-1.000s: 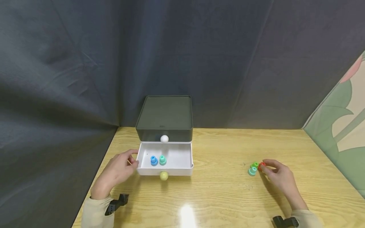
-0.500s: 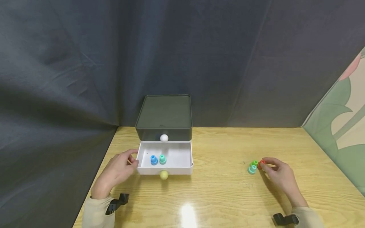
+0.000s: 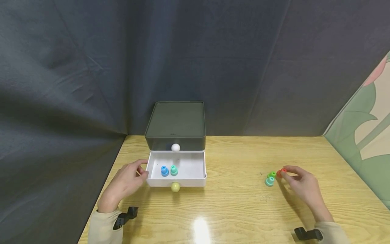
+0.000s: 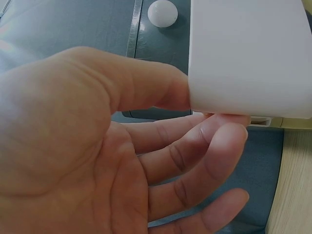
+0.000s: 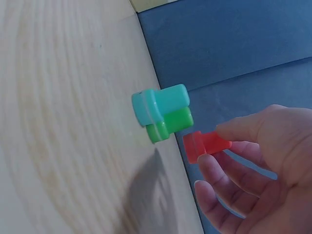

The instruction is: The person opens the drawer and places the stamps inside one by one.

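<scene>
My left hand point(image 3: 125, 181) grips the left side of a pulled-out white drawer point(image 3: 192, 166), thumb and fingers against its wall in the left wrist view. In the drawer stand a blue stepped plastic peg point(image 3: 164, 171) and a mint-green one point(image 3: 174, 170). At the right, my right hand point(image 3: 303, 186) pinches a red stepped plastic peg point(image 5: 195, 146) between thumb and fingers. The right wrist view shows that peg off the table. Just left of it, a turquoise peg point(image 5: 163, 103) and a light green peg point(image 5: 170, 124) stand close together on the table.
The drawer belongs to a dark grey drawer box point(image 3: 178, 120) with a white knob point(image 3: 175, 147) above. A yellow knob point(image 3: 175, 187) sticks out of the drawer front. Dark curtains point(image 3: 213, 67) hang behind and left of the wooden table point(image 3: 237, 203).
My right hand has moved slightly right and away with the red peg, which now stands apart from the green and turquoise ones. The left hand and drawer have stayed put.
</scene>
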{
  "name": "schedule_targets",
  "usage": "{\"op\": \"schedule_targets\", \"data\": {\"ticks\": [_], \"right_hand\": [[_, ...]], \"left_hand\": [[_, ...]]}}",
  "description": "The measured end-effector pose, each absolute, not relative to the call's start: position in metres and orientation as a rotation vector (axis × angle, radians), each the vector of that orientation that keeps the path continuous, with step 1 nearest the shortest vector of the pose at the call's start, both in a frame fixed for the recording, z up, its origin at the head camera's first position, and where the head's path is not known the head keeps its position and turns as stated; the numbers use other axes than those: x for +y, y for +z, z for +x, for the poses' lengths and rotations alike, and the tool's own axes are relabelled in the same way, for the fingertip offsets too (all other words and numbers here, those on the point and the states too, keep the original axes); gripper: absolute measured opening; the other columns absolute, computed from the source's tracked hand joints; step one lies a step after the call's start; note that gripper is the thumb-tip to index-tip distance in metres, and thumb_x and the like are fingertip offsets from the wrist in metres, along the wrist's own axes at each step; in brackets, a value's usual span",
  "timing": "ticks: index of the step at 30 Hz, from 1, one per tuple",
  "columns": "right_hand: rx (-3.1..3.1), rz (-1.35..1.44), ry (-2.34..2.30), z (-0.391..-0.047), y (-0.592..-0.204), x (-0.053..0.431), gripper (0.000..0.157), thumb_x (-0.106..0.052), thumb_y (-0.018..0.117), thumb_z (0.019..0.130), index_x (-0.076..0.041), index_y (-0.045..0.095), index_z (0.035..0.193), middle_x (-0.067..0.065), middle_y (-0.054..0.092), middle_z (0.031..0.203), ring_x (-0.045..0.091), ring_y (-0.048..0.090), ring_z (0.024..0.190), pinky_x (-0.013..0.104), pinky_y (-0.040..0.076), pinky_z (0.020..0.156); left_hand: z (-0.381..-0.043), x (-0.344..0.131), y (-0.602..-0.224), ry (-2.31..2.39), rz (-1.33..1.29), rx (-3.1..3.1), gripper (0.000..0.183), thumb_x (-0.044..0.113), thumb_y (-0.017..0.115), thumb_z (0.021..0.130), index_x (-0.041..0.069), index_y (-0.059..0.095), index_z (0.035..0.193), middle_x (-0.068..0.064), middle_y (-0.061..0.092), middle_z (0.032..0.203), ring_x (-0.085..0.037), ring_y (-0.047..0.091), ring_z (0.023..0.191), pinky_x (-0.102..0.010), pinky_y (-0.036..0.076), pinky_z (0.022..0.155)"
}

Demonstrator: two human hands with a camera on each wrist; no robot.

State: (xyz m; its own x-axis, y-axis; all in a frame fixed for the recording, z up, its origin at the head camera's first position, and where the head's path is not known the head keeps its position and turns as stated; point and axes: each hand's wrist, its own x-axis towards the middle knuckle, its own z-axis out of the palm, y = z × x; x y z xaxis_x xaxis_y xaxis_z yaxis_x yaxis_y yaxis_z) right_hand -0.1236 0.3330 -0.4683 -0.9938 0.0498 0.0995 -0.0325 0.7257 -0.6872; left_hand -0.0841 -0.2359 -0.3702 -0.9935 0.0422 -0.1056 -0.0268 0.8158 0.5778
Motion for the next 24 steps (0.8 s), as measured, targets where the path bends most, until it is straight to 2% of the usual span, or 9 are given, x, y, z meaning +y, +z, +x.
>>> {"op": "schedule_targets", "data": {"ticks": [6, 11, 14, 17, 20, 24], "right_hand": [[-2.82, -0.015, 1.107, -0.123, -0.46, 0.331, 0.045, -0.034, 0.065, 0.107, -0.001, 0.067, 0.137, 0.033, 0.067, 0.136, -0.014, 0.061, 0.083, 0.026, 0.054, 0.06], [-2.8, 0.005, 1.087, -0.122, -0.454, 0.326, 0.044, -0.036, 0.066, 0.106, -0.003, 0.069, 0.135, 0.03, 0.067, 0.137, -0.023, 0.051, 0.084, 0.025, 0.054, 0.061], [-2.776, 0.026, 1.084, -0.121, -0.451, 0.321, 0.042, -0.035, 0.069, 0.105, -0.003, 0.071, 0.133, 0.028, 0.07, 0.135, -0.022, 0.052, 0.084, 0.024, 0.054, 0.062], [-2.766, 0.049, 1.067, -0.121, -0.447, 0.315, 0.04, -0.034, 0.07, 0.104, -0.005, 0.073, 0.131, 0.024, 0.072, 0.132, -0.012, 0.061, 0.086, 0.023, 0.055, 0.063], [-2.769, 0.082, 1.05, -0.121, -0.444, 0.308, 0.04, -0.035, 0.07, 0.104, -0.006, 0.073, 0.131, 0.023, 0.073, 0.131, 0.007, 0.071, 0.091, 0.023, 0.055, 0.064], [-2.771, 0.12, 1.057, -0.122, -0.439, 0.298, 0.038, -0.034, 0.071, 0.104, -0.006, 0.073, 0.129, 0.022, 0.075, 0.129, 0.019, 0.074, 0.093, 0.023, 0.055, 0.065]], "left_hand": [[-0.084, -0.236, -0.37, 0.92, 0.009, 2.884, 0.047, 0.015, 0.063, 0.101, 0.001, 0.059, 0.146, -0.008, 0.067, 0.098, -0.019, 0.055, 0.074, -0.033, 0.045, 0.065], [-0.084, -0.235, -0.37, 0.907, -0.002, 2.89, 0.047, 0.015, 0.063, 0.101, 0.002, 0.06, 0.146, -0.008, 0.068, 0.099, -0.019, 0.056, 0.075, -0.033, 0.046, 0.066], [-0.084, -0.235, -0.37, 0.894, -0.007, 2.895, 0.047, 0.015, 0.063, 0.1, 0.002, 0.06, 0.145, -0.008, 0.069, 0.1, -0.019, 0.057, 0.076, -0.032, 0.046, 0.067], [-0.084, -0.235, -0.37, 0.886, -0.01, 2.897, 0.047, 0.015, 0.063, 0.1, 0.002, 0.06, 0.146, -0.008, 0.069, 0.101, -0.018, 0.058, 0.077, -0.032, 0.047, 0.067], [-0.084, -0.235, -0.371, 0.885, -0.012, 2.896, 0.047, 0.015, 0.063, 0.101, 0.003, 0.06, 0.146, -0.008, 0.069, 0.101, -0.019, 0.058, 0.077, -0.032, 0.047, 0.067], [-0.084, -0.235, -0.37, 0.886, -0.009, 2.892, 0.047, 0.016, 0.063, 0.101, 0.003, 0.06, 0.146, -0.008, 0.068, 0.101, -0.019, 0.057, 0.076, -0.032, 0.046, 0.066]]}}
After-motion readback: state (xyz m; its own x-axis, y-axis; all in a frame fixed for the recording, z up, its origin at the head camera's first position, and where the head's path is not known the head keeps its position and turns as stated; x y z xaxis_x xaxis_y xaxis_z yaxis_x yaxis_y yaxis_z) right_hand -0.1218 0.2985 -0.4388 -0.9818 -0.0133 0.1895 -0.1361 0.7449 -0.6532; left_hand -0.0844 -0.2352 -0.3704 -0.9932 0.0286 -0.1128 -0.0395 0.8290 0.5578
